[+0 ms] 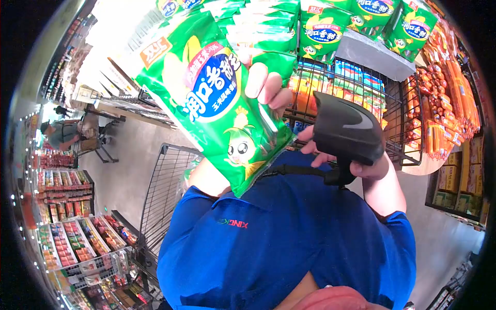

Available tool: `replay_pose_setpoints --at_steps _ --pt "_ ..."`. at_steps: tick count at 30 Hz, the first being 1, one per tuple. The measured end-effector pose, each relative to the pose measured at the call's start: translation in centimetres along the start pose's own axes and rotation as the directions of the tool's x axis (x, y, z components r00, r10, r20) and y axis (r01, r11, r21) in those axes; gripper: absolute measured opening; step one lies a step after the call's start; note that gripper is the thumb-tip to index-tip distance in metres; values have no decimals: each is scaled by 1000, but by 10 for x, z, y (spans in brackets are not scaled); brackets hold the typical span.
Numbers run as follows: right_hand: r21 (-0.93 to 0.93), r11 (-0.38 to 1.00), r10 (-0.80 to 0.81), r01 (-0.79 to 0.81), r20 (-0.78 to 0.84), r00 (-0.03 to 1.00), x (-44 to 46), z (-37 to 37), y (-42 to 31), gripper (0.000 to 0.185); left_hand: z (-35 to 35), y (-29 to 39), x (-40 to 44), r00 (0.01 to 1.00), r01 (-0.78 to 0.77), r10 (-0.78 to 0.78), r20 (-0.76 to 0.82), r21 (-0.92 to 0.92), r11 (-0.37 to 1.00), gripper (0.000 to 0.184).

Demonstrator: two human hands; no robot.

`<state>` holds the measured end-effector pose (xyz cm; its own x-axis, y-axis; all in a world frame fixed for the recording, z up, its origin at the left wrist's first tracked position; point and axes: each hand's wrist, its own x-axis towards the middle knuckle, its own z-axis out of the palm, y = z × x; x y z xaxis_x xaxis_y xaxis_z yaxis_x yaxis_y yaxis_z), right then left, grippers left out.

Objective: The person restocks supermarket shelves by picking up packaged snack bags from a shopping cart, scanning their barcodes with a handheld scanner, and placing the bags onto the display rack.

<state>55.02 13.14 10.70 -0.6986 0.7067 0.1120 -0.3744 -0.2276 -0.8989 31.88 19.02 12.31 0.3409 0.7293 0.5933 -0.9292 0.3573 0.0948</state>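
Observation:
My left hand (267, 87) is closed on a large green bag (204, 95) with a corn picture and a blue oval label; its fingers wrap over the bag's right edge. My right hand (373, 166) grips a black handheld scanner (349, 126), close beside the bag's lower right edge. Fingers of the right hand show left of the scanner, and most of its handle is hidden. Behind both hands, more green bags (320, 33) stand above a black wire rack (398, 111).
Orange-red packages (447, 103) hang at the right. A wire shopping cart (160, 188) stands left of my body. Farther left are shelves of packaged goods (77, 243) and a person (64, 133) beside another cart (106, 137).

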Motion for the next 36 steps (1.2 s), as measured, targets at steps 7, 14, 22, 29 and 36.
replay_pose_setpoints --at_steps 7,14,22,29,36 --pt "83 965 -256 248 97 962 16 0 14 92 -29 -11 2 994 -97 73 85 330 939 25" --pt "239 971 -21 -24 185 982 9 1 11 86 -25 -5 -28 994 38 -4 -105 330 943 44" --pt "-201 956 -246 214 -155 957 -6 14 3 80 46 -17 -33 894 -7 273 -354 600 800 67" --pt "-681 703 -51 205 239 970 -4 4 -7 80 44 -21 -36 876 193 212 -432 719 667 66" --pt "-557 827 -47 70 55 997 -12 27 -12 66 56 -27 -34 886 301 118 -447 752 586 38"
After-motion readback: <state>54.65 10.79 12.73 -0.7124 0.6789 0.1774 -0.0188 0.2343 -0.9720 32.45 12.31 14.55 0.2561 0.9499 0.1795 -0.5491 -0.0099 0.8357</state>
